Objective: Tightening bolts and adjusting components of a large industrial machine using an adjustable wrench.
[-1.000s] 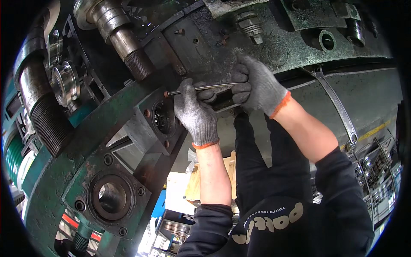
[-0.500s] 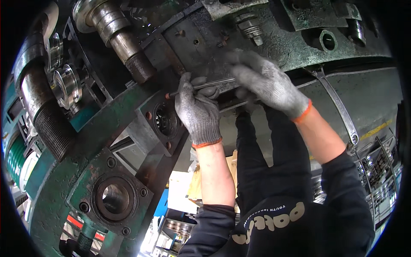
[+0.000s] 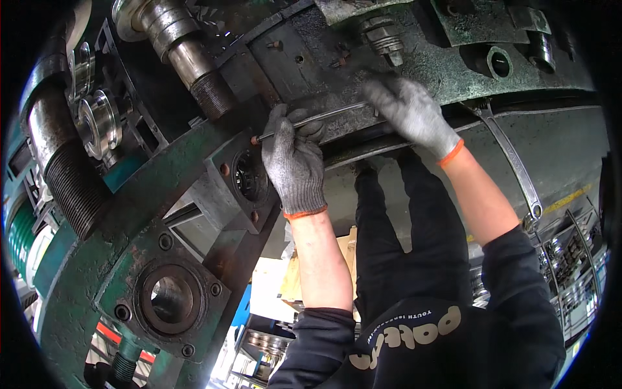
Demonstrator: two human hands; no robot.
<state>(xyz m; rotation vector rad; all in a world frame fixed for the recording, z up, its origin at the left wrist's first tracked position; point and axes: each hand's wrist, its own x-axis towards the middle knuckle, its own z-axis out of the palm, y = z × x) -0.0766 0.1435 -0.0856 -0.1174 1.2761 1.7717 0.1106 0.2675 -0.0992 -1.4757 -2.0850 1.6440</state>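
My left hand (image 3: 295,155), in a grey knit glove with an orange cuff, is closed around a thin metal rod (image 3: 334,113). The rod slants up to the right, and its left end meets a small rusty-brown piece (image 3: 254,140), perhaps a bolt head, beside the square flanged block (image 3: 249,185). My right hand (image 3: 414,117), gloved alike, is at the rod's right end. Motion smears its fingers, so whether they grip the rod cannot be made out. Behind both hands lies the dark, greasy machine body (image 3: 427,74).
A long wrench (image 3: 508,152) hangs from the machine's lower edge at right. Thick threaded shafts (image 3: 210,94) jut out at upper left. A green frame with a round bored flange (image 3: 172,301) fills the lower left. A large bolt with nuts (image 3: 383,39) protrudes above.
My right hand has shifted slightly right and up, away from my left hand. The rod tilts more steeply, and more of its length shows. My left hand has moved slightly left.
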